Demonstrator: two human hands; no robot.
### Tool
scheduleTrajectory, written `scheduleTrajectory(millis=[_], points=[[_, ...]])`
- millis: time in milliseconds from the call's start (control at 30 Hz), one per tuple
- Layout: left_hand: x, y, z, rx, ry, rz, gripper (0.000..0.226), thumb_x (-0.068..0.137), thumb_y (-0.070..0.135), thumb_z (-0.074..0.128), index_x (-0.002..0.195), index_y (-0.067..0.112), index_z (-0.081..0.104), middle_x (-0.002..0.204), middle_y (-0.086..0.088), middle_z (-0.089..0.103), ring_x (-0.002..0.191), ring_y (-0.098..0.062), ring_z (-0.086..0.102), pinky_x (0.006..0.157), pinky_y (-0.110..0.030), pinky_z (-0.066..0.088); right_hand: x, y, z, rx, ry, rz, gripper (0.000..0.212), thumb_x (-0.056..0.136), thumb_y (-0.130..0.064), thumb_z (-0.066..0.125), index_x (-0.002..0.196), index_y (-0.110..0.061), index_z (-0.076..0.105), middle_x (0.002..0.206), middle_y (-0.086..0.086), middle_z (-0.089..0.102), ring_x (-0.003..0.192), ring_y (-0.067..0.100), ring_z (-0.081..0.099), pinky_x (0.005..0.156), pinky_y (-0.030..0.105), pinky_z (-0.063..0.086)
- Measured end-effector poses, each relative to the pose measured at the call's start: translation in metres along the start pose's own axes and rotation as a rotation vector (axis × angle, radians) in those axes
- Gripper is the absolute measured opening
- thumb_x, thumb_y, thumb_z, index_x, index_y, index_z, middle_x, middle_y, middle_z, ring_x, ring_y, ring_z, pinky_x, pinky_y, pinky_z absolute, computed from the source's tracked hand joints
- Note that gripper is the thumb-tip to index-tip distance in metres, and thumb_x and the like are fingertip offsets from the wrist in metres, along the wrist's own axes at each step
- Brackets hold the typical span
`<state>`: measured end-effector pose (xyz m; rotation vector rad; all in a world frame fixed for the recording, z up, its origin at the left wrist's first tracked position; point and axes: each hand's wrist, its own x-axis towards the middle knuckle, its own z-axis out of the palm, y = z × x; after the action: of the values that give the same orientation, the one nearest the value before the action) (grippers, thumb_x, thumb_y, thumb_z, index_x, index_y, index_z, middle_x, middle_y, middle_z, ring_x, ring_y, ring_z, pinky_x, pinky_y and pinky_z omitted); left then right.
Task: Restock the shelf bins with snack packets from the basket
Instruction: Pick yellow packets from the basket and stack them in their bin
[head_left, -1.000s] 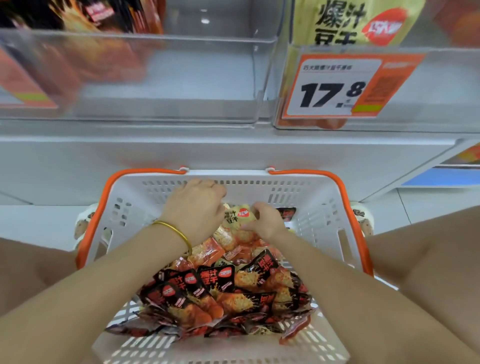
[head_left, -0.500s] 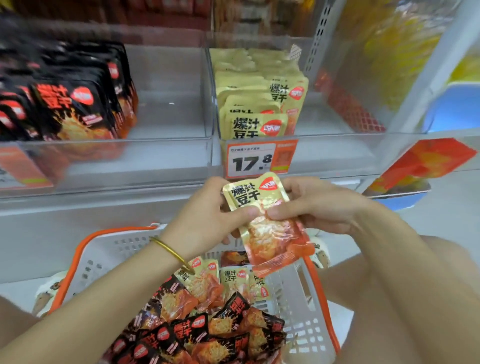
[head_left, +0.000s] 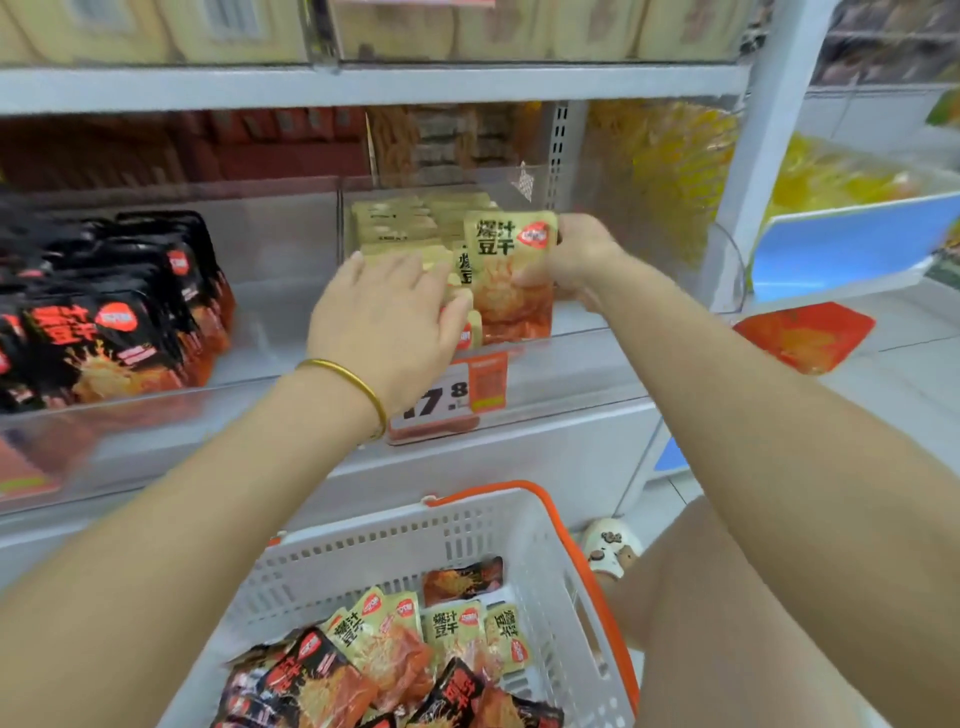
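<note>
My right hand (head_left: 579, 260) grips a yellow-and-orange snack packet (head_left: 511, 275) by its right edge, upright inside the clear shelf bin (head_left: 597, 364). A row of matching yellow packets (head_left: 400, 228) stands in that bin. My left hand (head_left: 387, 317) lies with straight fingers on the front packets of the row, just left of the held packet. Below, the white basket (head_left: 415, 540) with an orange handle holds several yellow packets (head_left: 457, 631) and black packets (head_left: 311, 670).
The bin to the left is filled with black packets (head_left: 104, 312). A price tag reading 17.8 (head_left: 447, 395) hangs on the bin's front. A white shelf upright (head_left: 753, 156) stands to the right, with a blue panel (head_left: 841, 249) beyond it. A sandalled foot (head_left: 610, 545) sits beside the basket.
Both hands rose from the basket with the yellow packet and carried it up into the shelf bin. My left hand let go of it and now presses on the row.
</note>
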<state>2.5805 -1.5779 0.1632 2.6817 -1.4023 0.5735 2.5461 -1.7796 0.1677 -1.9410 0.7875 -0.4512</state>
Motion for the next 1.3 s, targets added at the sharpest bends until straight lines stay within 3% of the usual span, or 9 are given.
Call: scheduleTrajectory(millis=[134,567,701,768,901,1001,1068,1202,1302], points=[[-0.005,-0.002,0.01,0.063,0.019,0.004,0.081,0.083,0.05,-0.004,0.139,0.014,0.042,0.143,-0.009,0.046,0.133,-0.023,0.04,0.115,-0.043,0.012,0.01,0.01,0.013,-0.495,0.021,0.044,0.053,0.069,-0.026,0.083,0.113,-0.01,0.058,0.11,0.006,0.061,0.106,0.026,0.06,0.089,0.035,0.051],[-0.009,-0.004,0.013,-0.016,0.163,0.033,0.057,0.091,0.042,0.025,0.116,0.007,0.062,0.119,-0.015,0.063,0.113,-0.031,0.057,0.109,-0.047,0.029,0.003,0.006,0.017,-0.261,-0.138,0.145,0.033,0.075,-0.008,0.079,0.101,0.003,0.061,0.092,0.019,0.07,0.073,0.031,0.071,0.057,0.041,0.059],[-0.041,-0.007,0.006,-0.127,0.455,0.144,0.035,0.095,0.024,0.04,0.112,0.004,0.064,0.115,-0.012,0.064,0.106,-0.033,0.057,0.095,-0.042,0.038,-0.029,-0.008,-0.002,-0.359,0.07,-0.028,0.045,0.072,-0.014,0.082,0.098,-0.006,0.046,0.097,0.017,0.065,0.086,0.033,0.069,0.077,0.044,0.057],[-0.071,-0.008,0.011,-0.184,0.504,0.172,0.032,0.094,0.019,0.042,0.109,0.004,0.066,0.115,-0.01,0.065,0.103,-0.032,0.058,0.087,-0.041,0.04,-0.068,-0.014,-0.012,-0.293,0.144,-0.21,0.038,0.074,-0.01,0.079,0.084,-0.015,0.043,0.077,0.01,0.064,0.071,0.027,0.071,0.067,0.041,0.058],[-0.131,-0.021,0.055,-0.193,0.264,0.197,0.029,0.089,0.016,0.044,0.103,0.006,0.067,0.107,-0.006,0.067,0.097,-0.029,0.057,0.078,-0.04,0.04,-0.136,0.005,0.021,-0.298,-0.375,-0.192,0.023,0.082,-0.001,0.068,0.077,-0.011,0.049,0.062,0.012,0.062,0.061,0.027,0.07,0.057,0.037,0.058],[-0.157,-0.031,0.096,-0.158,-0.025,0.154,0.029,0.086,0.02,0.041,0.096,0.011,0.067,0.097,-0.002,0.067,0.088,-0.028,0.059,0.07,-0.037,0.035,-0.14,0.051,0.09,-0.732,-0.804,-0.067,0.006,0.088,-0.005,0.061,0.093,-0.003,0.057,0.085,0.016,0.069,0.065,0.027,0.067,0.057,0.03,0.053],[-0.16,-0.033,0.115,-0.135,-0.188,0.107,0.033,0.082,0.024,0.036,0.086,0.014,0.067,0.086,-0.001,0.068,0.079,-0.026,0.061,0.066,-0.036,0.041,-0.137,0.096,0.137,-1.034,-0.963,-0.128,0.021,0.09,-0.006,0.057,0.11,0.001,0.057,0.095,0.011,0.066,0.067,0.024,0.059,0.056,0.028,0.044],[-0.157,-0.03,0.131,-0.085,-0.339,0.086,0.021,0.076,0.024,0.049,0.077,0.015,0.068,0.075,0.001,0.066,0.073,-0.023,0.063,0.062,-0.033,0.047,-0.122,0.194,0.205,-1.204,-0.991,-0.115,0.013,0.093,-0.009,0.054,0.106,-0.006,0.056,0.115,0.009,0.063,0.091,0.026,0.059,0.074,0.034,0.047],[-0.163,-0.031,0.143,-0.108,-0.424,0.053,0.02,0.087,0.021,0.048,0.097,0.016,0.064,0.096,-0.001,0.064,0.097,-0.026,0.058,0.081,-0.035,0.043,-0.122,0.252,0.233,-1.162,-0.891,-0.003,0.032,0.092,-0.013,0.057,0.123,-0.007,0.05,0.118,0.009,0.058,0.105,0.028,0.058,0.078,0.038,0.049]])
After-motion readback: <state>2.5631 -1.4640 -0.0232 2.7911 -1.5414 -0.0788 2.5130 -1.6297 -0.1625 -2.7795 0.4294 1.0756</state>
